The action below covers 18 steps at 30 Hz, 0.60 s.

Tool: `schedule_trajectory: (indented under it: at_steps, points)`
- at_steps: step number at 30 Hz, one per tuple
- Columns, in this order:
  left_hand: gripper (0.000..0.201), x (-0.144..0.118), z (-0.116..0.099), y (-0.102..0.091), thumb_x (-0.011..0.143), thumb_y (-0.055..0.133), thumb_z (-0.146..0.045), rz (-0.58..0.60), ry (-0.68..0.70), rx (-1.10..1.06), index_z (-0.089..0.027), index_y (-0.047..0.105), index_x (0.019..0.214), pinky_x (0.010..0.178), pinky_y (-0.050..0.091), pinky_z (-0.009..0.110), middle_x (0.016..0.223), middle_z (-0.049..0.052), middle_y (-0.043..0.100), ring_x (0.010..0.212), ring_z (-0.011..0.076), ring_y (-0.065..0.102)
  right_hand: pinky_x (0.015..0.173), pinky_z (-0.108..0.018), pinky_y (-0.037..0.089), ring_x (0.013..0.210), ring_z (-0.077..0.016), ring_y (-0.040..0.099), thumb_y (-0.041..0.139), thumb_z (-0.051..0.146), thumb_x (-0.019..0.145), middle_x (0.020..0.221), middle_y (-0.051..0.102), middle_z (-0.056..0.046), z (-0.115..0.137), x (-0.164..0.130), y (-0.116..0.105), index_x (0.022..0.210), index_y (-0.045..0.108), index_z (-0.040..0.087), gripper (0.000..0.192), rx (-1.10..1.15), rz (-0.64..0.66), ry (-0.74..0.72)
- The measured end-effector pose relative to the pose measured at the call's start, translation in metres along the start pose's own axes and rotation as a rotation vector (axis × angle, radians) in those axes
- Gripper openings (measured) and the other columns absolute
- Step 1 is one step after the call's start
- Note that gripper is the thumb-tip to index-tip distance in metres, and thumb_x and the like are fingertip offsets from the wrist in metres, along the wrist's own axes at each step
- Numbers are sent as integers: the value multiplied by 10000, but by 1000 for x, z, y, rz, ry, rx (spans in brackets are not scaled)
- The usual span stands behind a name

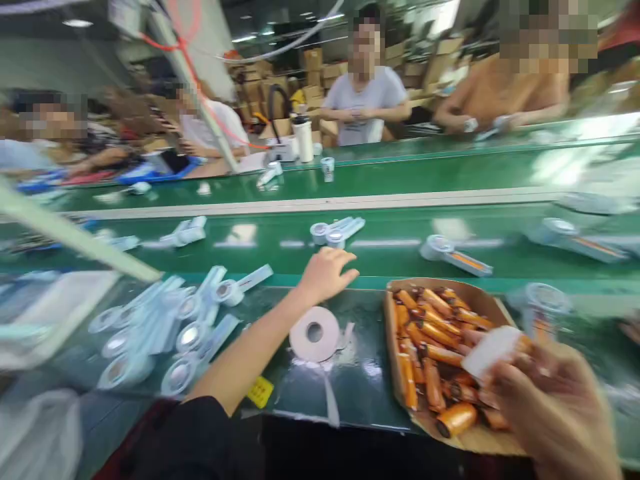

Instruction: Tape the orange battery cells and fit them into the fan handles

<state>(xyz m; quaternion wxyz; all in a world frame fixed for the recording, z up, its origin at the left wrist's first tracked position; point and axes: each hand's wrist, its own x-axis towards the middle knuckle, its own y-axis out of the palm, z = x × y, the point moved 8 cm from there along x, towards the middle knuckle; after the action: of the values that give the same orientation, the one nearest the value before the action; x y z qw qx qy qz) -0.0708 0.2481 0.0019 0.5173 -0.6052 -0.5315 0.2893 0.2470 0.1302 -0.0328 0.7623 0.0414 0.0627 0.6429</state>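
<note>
**White piece pinched above the battery tray**

Pinched in the right hand (550, 407) is a small white piece (493, 350), blurred, perhaps tape, held over the cardboard tray (400, 393) of orange cells (433, 343). Open and empty, the left hand (327, 273) is stretched toward the green belt (395, 257) edge, past a tape roll (315, 333).

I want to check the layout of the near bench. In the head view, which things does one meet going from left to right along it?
Pile of pale blue housings → yellow tag → roll of white tape → cardboard tray of orange cells → right hand holding a white piece.
</note>
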Motion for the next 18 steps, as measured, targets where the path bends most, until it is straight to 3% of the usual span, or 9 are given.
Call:
schedule_trajectory:
  at_steps: [3,5,8,10,14,18]
  points:
    - [558,71,17,12,993,629,-470,-8,-91,223,-187,625,1475,1198,382,548,1577,156,572,1453,399,462,623,-465,705,900,-396,826,980,403,665,881,815,-59,20,3,4,717,428,267,570,47,-50,-158]
    - [565,97,24,20,1001,595,-477,24,-142,338,-173,613,1476,1142,391,586,1587,194,546,1438,437,453,669,-427,708,922,-368,832,968,329,718,895,830,-63,31,5,12,711,409,253,564,57,-8,-232]
    - [388,109,30,32,1000,520,-314,97,-116,378,-123,733,1263,1075,404,565,1340,235,698,1275,400,587,655,-382,698,868,-326,840,947,331,769,826,818,-34,48,10,16,715,402,249,554,61,19,-303]
    - [333,109,28,39,964,486,-218,122,9,340,-134,785,1085,1102,385,545,1225,221,739,1232,367,618,642,-371,695,816,-302,840,951,388,762,769,794,2,57,18,20,757,406,258,560,66,44,-295]
    - [348,112,22,56,925,448,-160,174,263,240,-183,792,968,1162,379,539,1270,178,743,1297,355,579,686,-384,696,747,-253,827,984,424,687,782,786,48,72,48,36,977,480,299,595,50,136,-227]
    - [267,124,20,62,867,536,-166,253,247,170,-188,797,913,1204,383,478,1236,138,773,1268,317,617,721,-367,677,793,-227,819,976,426,673,864,815,15,73,89,65,1115,549,291,630,-8,227,-215]
